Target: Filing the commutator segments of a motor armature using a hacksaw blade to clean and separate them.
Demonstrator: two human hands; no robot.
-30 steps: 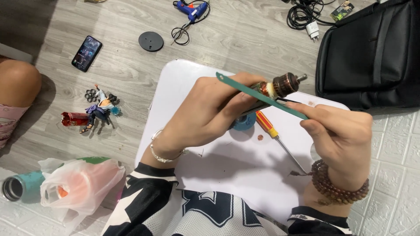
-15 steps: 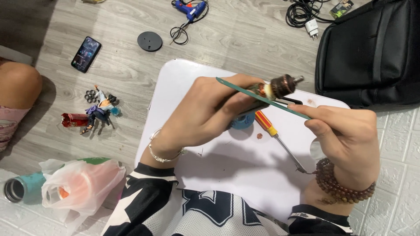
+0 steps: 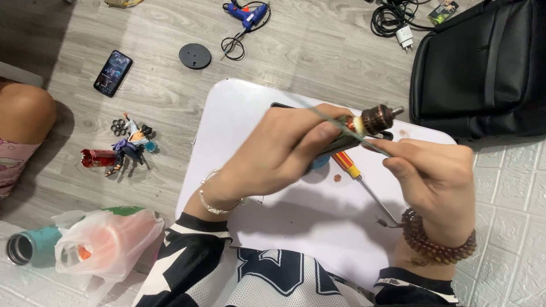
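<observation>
The left hand (image 3: 284,150) is clamped around a small motor rotor (image 3: 364,122), a copper-wound armature with a short steel shaft poking out of its far end, held up above the white tabletop (image 3: 239,113). The right hand (image 3: 432,170) pinches the near end of a thin green strip (image 3: 378,148), probably a file or abrasive stick, with thumb and fingers closed on it so that it lies slantwise against the rotor; its far part is blurred and hard to follow. The rotor looks dense and rigid for its size, metal throughout, so it should sit heavy in the fingers and not flex. The copper windings and the pale band beside them look like the delicate parts, easily scratched, so the safer hold is judged to be around the body where the left fingers already wrap it, leaving the shaft end free. The strip looks light and a little springy, best gripped close to the working end to keep it from bending. On the tabletop below lies a screwdriver (image 3: 352,170) with a red and yellow handle, beside a blue disc (image 3: 321,163) half hidden by the hand. On the wooden floor (image 3: 318,51) are a phone (image 3: 112,73), a blue glue gun (image 3: 248,13), a black round base (image 3: 195,55), a small figurine (image 3: 128,145) and a black backpack (image 3: 483,62).
</observation>
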